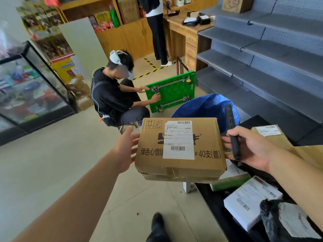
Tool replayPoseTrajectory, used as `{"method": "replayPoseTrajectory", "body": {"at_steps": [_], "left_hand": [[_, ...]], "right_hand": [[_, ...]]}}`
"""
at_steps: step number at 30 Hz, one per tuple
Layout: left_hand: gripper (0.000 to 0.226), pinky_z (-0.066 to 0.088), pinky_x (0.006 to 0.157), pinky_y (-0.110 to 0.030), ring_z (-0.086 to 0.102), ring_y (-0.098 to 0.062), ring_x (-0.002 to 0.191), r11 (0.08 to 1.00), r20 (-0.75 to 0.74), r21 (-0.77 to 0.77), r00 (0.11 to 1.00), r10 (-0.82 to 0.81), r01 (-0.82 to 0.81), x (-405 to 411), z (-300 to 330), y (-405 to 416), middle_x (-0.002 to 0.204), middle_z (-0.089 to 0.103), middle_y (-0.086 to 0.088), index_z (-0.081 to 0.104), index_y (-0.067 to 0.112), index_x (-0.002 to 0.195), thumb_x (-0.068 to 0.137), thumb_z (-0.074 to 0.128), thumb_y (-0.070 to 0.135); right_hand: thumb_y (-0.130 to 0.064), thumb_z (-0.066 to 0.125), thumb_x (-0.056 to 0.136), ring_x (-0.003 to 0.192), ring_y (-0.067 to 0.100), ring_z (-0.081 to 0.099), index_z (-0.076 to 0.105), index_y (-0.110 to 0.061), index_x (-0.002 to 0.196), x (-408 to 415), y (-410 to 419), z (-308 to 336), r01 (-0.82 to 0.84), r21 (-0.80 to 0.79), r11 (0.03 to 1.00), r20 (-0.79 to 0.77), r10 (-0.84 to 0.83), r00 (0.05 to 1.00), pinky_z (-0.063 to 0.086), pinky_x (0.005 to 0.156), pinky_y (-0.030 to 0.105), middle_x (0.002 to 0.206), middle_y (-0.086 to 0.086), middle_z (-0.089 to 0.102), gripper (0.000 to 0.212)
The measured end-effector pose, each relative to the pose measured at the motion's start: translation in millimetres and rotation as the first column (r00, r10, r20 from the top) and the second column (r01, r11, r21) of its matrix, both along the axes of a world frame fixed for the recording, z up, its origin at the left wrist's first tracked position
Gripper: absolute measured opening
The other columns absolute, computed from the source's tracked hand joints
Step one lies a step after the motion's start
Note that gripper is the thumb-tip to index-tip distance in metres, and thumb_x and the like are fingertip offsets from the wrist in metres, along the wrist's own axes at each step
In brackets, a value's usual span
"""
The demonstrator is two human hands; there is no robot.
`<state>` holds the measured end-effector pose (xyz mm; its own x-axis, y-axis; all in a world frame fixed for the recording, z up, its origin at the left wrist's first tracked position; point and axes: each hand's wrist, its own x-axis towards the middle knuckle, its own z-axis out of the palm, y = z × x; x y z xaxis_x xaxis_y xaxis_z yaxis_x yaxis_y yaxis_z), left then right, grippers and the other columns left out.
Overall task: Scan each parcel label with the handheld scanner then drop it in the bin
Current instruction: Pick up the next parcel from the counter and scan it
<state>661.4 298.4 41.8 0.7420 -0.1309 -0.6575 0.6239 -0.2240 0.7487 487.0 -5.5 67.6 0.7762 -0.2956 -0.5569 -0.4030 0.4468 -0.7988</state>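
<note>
Far left: glass display case (33, 88) with coloured goods behind the panes, wooden shelving (97, 18) beyond it

Left of centre: seated person in a black shirt (111, 96), both hands on an upturned green trolley (172, 91) with its castors showing; second person standing (157, 32) farther back beside a wooden desk (185, 32)

Low left to centre: left hand (125, 149), fingers straight and spread, fingertips at the left side of the cardboard parcel (180, 149); whether the palm presses the box or merely lies beside it, cannot tell

Centre: cardboard parcel held up in the air, top face toward the camera, white shipping label (178, 139) with barcodes at its top and bottom, printed Chinese characters across the box; behind its far edge, blue bag-lined bin (206, 106), mouth open, parcel in front of it and not inside

Right of centre: right hand (251, 147), thumb and fingers curled round a black handheld scanner (232, 133) standing roughly upright just beside the parcel's right edge, fingertips touching that edge

Right: black table (215, 198) carrying further parcels — brown envelope (274, 135) near the far edge, white labelled box (251, 201) toward the near edge, black plastic mailer (283, 222) at the near right corner, green-and-white packet (230, 180) partly under the held parcel

Far right: grey metal shelving (262, 49), tiers stepping upward

Bottom centre: dark shoe (157, 227) on the tiled floor
</note>
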Motion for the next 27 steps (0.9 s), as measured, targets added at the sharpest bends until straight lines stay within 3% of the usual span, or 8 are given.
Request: {"method": "replayPoseTrajectory", "body": {"at_steps": [3, 6, 12, 19, 22, 27], "left_hand": [[0.058, 0.044, 0.098, -0.048, 0.063, -0.023, 0.108, 1.0, -0.01, -0.001, 1.0, -0.022, 0.022, 39.0, -8.9, -1.3, 0.119, 0.07, -0.002, 0.071, 0.024, 0.116, 0.108, 0.031, 0.066], [0.06, 0.047, 0.098, -0.046, 0.064, -0.024, 0.113, 0.996, -0.007, -0.028, 0.996, -0.086, 0.085, 83.6, -17.3, -2.3, 0.122, 0.072, -0.002, 0.073, 0.023, 0.122, 0.108, 0.032, 0.065], [0.059, 0.046, 0.108, -0.049, 0.063, -0.024, 0.119, 0.982, -0.023, -0.044, 0.982, -0.186, 0.184, 171.5, -17.6, -9.1, 0.128, 0.07, -0.001, 0.069, 0.022, 0.128, 0.108, 0.034, 0.064], [0.058, 0.05, 0.088, -0.042, 0.065, -0.022, 0.114, 0.953, -0.033, -0.025, 0.952, -0.303, 0.302, 238.4, -19.9, -45.6, 0.123, 0.074, -0.001, 0.073, 0.024, 0.118, 0.106, 0.037, 0.067], [0.061, 0.052, 0.098, -0.046, 0.066, -0.026, 0.117, 0.938, -0.039, -0.042, 0.937, -0.347, 0.345, 257.9, -25.3, -71.4, 0.124, 0.074, -0.004, 0.072, 0.023, 0.124, 0.105, 0.036, 0.069], [0.054, 0.047, 0.111, -0.054, 0.067, -0.028, 0.117, 0.928, -0.036, -0.034, 0.928, -0.371, 0.37, 276.7, -28.4, -126.4, 0.12, 0.076, -0.005, 0.071, 0.022, 0.122, 0.105, 0.041, 0.064]], "right_hand": [[-0.019, 0.056, 0.102, 0.108, 0.034, 0.071, 0.062, -0.01, 0.121, 32.8, 2.9, -5.5, 0.037, -0.013, 0.999, -0.027, -0.038, 0.999, 0.051, 0.106, 0.059, 0.11, 0.016, 0.079, 0.022], [-0.018, 0.058, 0.101, 0.103, 0.032, 0.07, 0.066, -0.011, 0.111, 68.4, 8.8, -10.2, 0.103, -0.032, 0.994, -0.053, -0.105, 0.993, 0.049, 0.109, 0.059, 0.104, 0.015, 0.08, 0.015], [-0.017, 0.058, 0.101, 0.109, 0.033, 0.069, 0.066, -0.013, 0.116, 126.2, 24.8, -13.9, 0.21, -0.028, 0.977, -0.049, -0.211, 0.976, 0.041, 0.117, 0.062, 0.099, 0.011, 0.081, 0.018], [-0.014, 0.057, 0.101, 0.108, 0.034, 0.07, 0.065, -0.012, 0.114, 158.1, 22.2, -16.9, 0.345, 0.005, 0.939, -0.038, -0.344, 0.938, 0.044, 0.115, 0.06, 0.103, 0.013, 0.08, 0.016], [-0.015, 0.055, 0.102, 0.111, 0.033, 0.067, 0.067, -0.01, 0.11, 166.1, 6.7, -18.6, 0.366, 0.004, 0.931, -0.032, -0.366, 0.93, 0.042, 0.117, 0.061, 0.107, 0.014, 0.078, 0.015], [-0.017, 0.056, 0.101, 0.124, 0.037, 0.068, 0.064, -0.009, 0.123, 173.1, -35.9, -30.0, 0.419, 0.018, 0.908, -0.029, -0.418, 0.908, 0.043, 0.116, 0.061, 0.132, 0.02, 0.07, 0.025]]}}
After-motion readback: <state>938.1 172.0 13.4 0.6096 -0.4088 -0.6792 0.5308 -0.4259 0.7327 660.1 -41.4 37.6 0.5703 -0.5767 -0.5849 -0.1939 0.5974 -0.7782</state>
